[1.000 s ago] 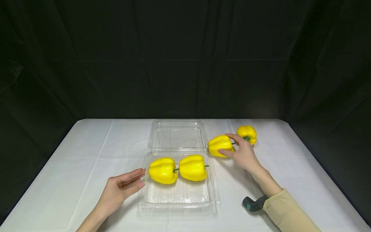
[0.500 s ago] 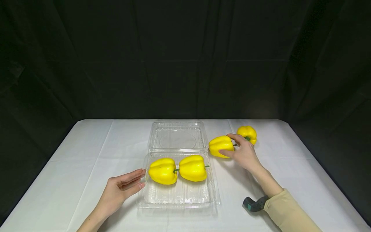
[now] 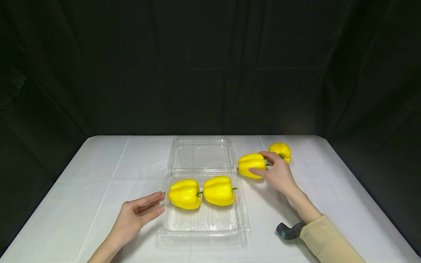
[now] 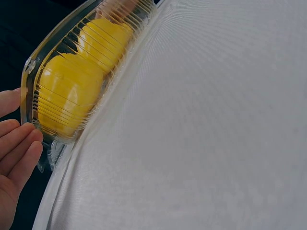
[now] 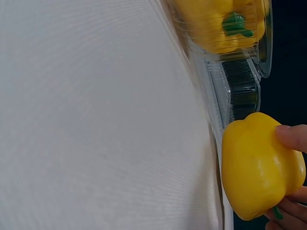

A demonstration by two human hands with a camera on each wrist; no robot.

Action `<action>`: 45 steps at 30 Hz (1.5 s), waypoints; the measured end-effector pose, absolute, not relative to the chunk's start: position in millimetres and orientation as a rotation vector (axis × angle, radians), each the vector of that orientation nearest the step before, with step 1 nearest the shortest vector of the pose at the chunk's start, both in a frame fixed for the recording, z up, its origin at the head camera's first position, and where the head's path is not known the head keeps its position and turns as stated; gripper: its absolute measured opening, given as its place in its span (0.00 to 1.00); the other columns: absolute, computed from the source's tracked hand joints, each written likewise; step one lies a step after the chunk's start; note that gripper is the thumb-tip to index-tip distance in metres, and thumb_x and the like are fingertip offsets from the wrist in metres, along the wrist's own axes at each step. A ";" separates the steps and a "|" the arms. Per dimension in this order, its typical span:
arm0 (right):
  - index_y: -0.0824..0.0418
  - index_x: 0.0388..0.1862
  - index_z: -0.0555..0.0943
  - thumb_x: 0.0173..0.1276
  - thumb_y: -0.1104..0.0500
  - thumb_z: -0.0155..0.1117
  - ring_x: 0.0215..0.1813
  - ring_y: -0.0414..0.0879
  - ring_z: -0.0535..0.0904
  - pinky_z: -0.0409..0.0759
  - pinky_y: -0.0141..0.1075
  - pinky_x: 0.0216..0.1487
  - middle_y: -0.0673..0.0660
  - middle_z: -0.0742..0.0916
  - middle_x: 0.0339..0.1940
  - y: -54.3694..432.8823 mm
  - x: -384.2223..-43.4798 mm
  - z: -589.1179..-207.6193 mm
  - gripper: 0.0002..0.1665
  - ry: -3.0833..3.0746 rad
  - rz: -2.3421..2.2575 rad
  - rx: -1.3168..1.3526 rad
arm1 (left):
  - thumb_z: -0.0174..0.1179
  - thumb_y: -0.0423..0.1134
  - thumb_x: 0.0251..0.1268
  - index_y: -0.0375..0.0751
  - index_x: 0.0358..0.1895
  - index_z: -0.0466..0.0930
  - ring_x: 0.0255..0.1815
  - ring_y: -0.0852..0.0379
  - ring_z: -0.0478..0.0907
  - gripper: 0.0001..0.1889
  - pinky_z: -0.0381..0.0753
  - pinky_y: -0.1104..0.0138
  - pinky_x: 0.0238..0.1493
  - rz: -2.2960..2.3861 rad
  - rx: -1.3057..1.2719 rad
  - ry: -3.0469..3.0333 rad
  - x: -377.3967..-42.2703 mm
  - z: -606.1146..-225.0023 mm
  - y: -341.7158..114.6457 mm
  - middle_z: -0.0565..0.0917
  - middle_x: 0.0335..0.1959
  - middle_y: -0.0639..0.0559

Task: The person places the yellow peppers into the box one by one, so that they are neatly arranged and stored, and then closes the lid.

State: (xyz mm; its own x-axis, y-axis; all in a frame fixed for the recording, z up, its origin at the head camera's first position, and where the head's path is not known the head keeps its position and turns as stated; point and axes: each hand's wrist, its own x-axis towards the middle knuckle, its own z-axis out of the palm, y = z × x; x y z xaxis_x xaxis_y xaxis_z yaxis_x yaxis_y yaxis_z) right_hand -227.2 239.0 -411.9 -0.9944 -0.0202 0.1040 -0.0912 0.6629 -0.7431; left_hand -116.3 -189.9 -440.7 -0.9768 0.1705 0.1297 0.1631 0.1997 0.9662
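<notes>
My right hand [image 3: 279, 175] grips a yellow bell pepper [image 3: 251, 165] from its stem end, thumb on one side and fingers on the other. The pepper lies sideways just right of a clear plastic clamshell container [image 3: 213, 219]; whether it touches the table I cannot tell. Two more yellow peppers, the left one [image 3: 184, 195] and the right one [image 3: 218, 191], lie on their sides in the container's base, stems pointing right. At the base's left edge, my left hand [image 3: 131, 217] rests its fairly straight fingertips [image 4: 29, 132], with the thumb apart from them.
The container's lid [image 3: 201, 155] lies folded back, away from me. Another yellow pepper [image 3: 280, 150] sits at the back right, just behind my right hand. A dark curved device [image 3: 289, 231] sits at my right wrist. White cloth [image 3: 98, 175] covers the table, with black curtains behind.
The gripped pepper and my right hand have shifted slightly right, away from the container. My left hand and the two peppers in the container stay put.
</notes>
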 end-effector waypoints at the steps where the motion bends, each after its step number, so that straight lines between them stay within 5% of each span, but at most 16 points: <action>1: 0.65 0.71 0.70 0.58 0.46 0.78 0.69 0.67 0.71 0.72 0.58 0.70 0.68 0.77 0.68 239.3 -227.3 -411.8 0.48 -2.781 1.253 0.092 | 0.72 0.36 0.59 0.35 0.61 0.80 0.56 0.63 0.83 0.25 0.83 0.73 0.56 1.956 0.335 2.427 -116.4 -440.9 -190.1 0.83 0.59 0.44; 45: 0.63 0.72 0.70 0.61 0.46 0.76 0.69 0.62 0.72 0.73 0.57 0.69 0.65 0.78 0.68 232.3 -218.1 -393.0 0.45 -2.693 1.284 0.085 | 0.73 0.38 0.59 0.36 0.61 0.80 0.57 0.64 0.82 0.26 0.83 0.71 0.56 1.941 0.319 2.414 -117.6 -444.1 -192.2 0.83 0.60 0.47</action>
State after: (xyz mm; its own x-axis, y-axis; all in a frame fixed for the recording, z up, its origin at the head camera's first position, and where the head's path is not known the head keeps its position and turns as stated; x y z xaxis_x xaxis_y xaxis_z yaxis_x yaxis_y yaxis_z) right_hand -218.1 232.3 -393.0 -0.9861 0.0159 0.1655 -0.1186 0.6306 -0.7670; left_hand -117.6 -192.2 -444.1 -0.9787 0.1761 0.1059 0.1412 0.2021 0.9691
